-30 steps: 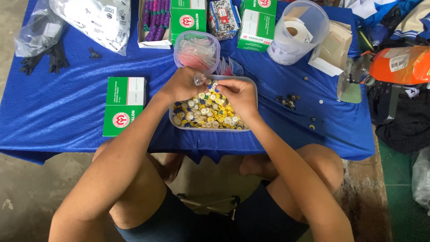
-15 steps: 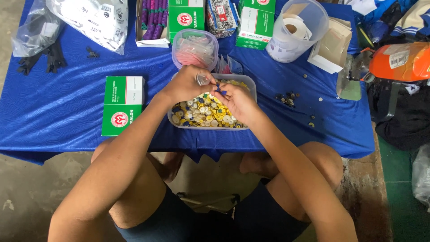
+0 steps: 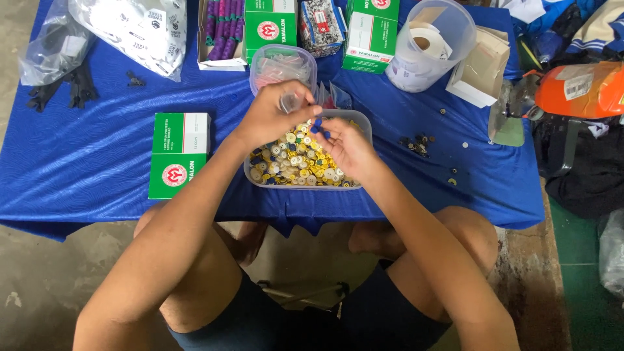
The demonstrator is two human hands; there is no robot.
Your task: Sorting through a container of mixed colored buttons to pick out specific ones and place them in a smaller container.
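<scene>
A clear plastic tub point(image 3: 364, 123) full of small yellow, white and blue buttons point(image 3: 296, 162) sits on the blue cloth-covered table point(image 3: 97, 162) near its front edge. My left hand point(image 3: 273, 114) hovers over the tub's far left side, fingers closed around a small clear plastic bag. My right hand point(image 3: 344, 143) is over the tub's right half, pinching a few small blue buttons at the fingertips, close to the left hand. Both forearms reach in from below.
A green-and-white box point(image 3: 177, 155) lies left of the tub. Behind it stand a clear lidded container point(image 3: 283, 65), more green boxes point(image 3: 370, 32), a plastic jar with tape rolls point(image 3: 432, 42), a white carton point(image 3: 482, 68) and plastic bags point(image 3: 130, 26). Loose buttons point(image 3: 416, 143) lie to the right.
Both hands have stayed over the tub; the left hand lifted slightly toward the far rim, and the right fingertips now show blue buttons beside it.
</scene>
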